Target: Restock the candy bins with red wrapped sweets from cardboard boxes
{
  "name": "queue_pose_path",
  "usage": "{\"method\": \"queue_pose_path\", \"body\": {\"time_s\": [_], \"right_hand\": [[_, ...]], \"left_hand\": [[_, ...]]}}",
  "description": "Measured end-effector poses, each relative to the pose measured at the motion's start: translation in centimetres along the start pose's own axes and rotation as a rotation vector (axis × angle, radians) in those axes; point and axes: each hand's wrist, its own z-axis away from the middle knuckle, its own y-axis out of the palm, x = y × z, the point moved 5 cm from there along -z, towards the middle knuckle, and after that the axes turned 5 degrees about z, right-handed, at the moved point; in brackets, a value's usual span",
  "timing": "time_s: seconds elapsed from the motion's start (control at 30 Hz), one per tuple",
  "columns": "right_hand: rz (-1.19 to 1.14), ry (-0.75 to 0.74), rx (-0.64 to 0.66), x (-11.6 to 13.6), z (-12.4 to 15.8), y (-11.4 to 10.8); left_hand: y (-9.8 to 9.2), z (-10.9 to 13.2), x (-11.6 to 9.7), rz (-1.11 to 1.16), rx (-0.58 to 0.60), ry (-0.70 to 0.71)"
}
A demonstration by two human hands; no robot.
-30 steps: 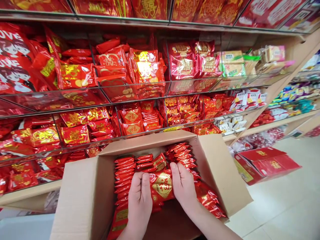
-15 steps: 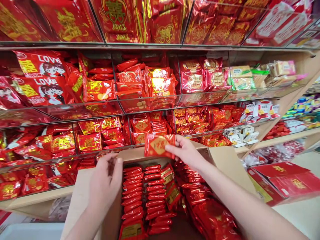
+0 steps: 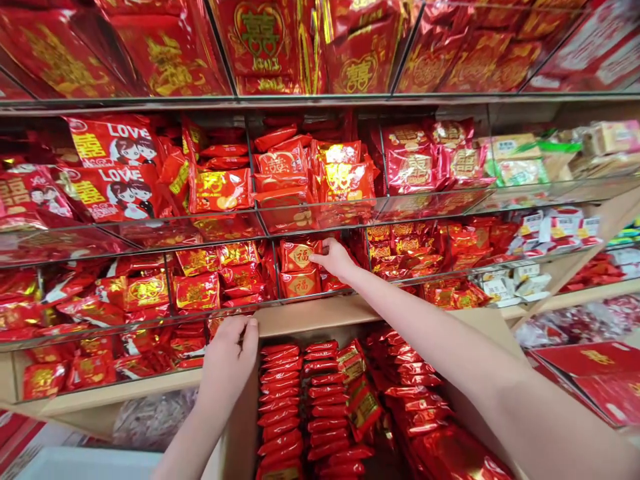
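Note:
My right hand (image 3: 341, 262) reaches over the box into a shelf compartment. Its thumb and fingers pinch the right edge of a red snack packet (image 3: 298, 256) with a gold diamond and a character on it. Directly below that packet lies a matching one (image 3: 301, 284). My left hand (image 3: 230, 357) is closed at the far left corner of an open cardboard box (image 3: 313, 316), fingers curled at its edge. Inside the box, red packets (image 3: 280, 407) stand in tight stacked columns, with looser ones (image 3: 455, 447) on the right.
Shelves with clear front strips (image 3: 320, 208) hold red wedding-style sweets in divided compartments. Pale wafer-like packs (image 3: 517, 157) sit at the right. A red carton (image 3: 590, 373) stands right of the box, and a light blue tub (image 3: 95, 463) is at lower left.
My right hand has carried the red packet from above the box forward into the shelf compartment. My left hand stays by the box corner. The view has shifted slightly.

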Motion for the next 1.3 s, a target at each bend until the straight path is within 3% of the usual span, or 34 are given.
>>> {"method": "queue_pose_path", "body": {"time_s": [0.33, 0.5, 0.6, 0.7, 0.73, 0.83, 0.9, 0.97, 1.1, 1.3], "right_hand": [[0.221, -0.025, 0.015, 0.3, 0.1, 0.0], [0.253, -0.063, 0.017, 0.7, 1.5, -1.7], [0.319, -0.195, -0.008, 2.0, 4.6, -4.5], [0.35, -0.311, 0.072, 3.5, 10.3, -7.8], [0.338, -0.288, 0.163, 3.5, 12.7, -8.7], [0.399, -0.128, 0.631, 1.6, 20.7, -9.7], [0.534, -0.041, 0.795, -1.0, 25.4, -10.2], [0.675, 0.025, 0.844, -4.0, 28.5, -10.6], [0.78, 0.128, 0.823, -7.5, 30.4, -10.9], [0.805, 0.054, 0.828, -6.7, 29.4, -11.8]], "left_hand": [[0.2, -0.1, 0.1, -0.004, -0.01, 0.003], [0.0, -0.2, 0.0, -0.006, -0.001, 0.001], [-0.1, -0.2, 0.0, -0.01, 0.001, 0.004], [-0.1, -0.3, 0.0, -0.014, 0.0, 0.003], [-0.1, -0.3, 0.0, -0.018, 0.0, 0.004], [0.0, -0.3, -0.1, -0.049, -0.001, 0.009], [0.0, -0.3, 0.0, -0.067, -0.003, 0.006], [0.0, -0.3, 0.0, -0.07, 0.003, -0.001], [-0.1, -0.3, -0.2, -0.097, 0.043, -0.047], [-0.1, 0.0, -1.1, -0.169, 0.1, -0.128]]}}
